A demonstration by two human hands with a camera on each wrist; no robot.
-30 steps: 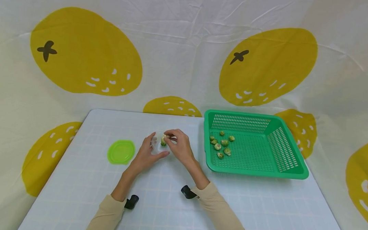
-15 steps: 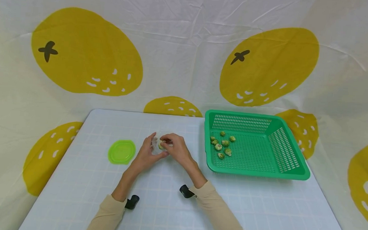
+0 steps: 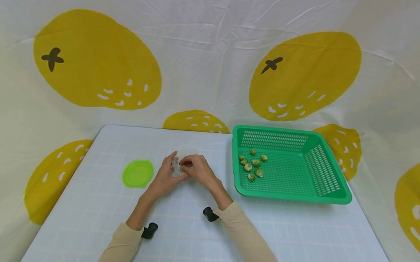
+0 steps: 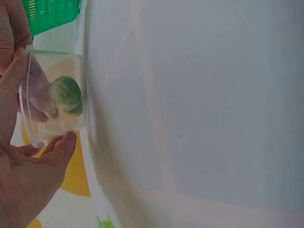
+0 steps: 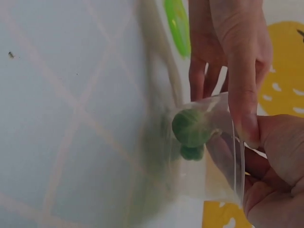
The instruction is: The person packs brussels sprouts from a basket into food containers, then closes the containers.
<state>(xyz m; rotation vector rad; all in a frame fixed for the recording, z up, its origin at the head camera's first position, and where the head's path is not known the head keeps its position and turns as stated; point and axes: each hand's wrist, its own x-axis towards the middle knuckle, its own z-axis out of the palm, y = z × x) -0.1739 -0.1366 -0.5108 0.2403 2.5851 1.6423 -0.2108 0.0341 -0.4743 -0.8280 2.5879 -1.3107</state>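
Observation:
My left hand (image 3: 166, 172) holds a clear plastic container (image 4: 52, 129) on the table, thumb and fingers spread round its sides near the rim. The fingers of my right hand (image 3: 197, 169) reach down inside the container. They pinch a green Brussels sprout (image 5: 189, 128) by its pale end, low near the bottom. Against its side lies another small sprout (image 5: 191, 153), also seen through the clear wall. From above, my right hand mostly hides both sprouts.
A bright green lid (image 3: 138, 174) lies on the table left of my left hand. To the right stands a green plastic basket (image 3: 295, 197) with several Brussels sprouts (image 3: 256, 163) at its left side. A white curtain with yellow fruit prints (image 3: 100, 59) hangs behind the table.
My right hand has moved left and down into the container, carrying the sprout from above the opening to near the bottom. My left hand has stayed round the container.

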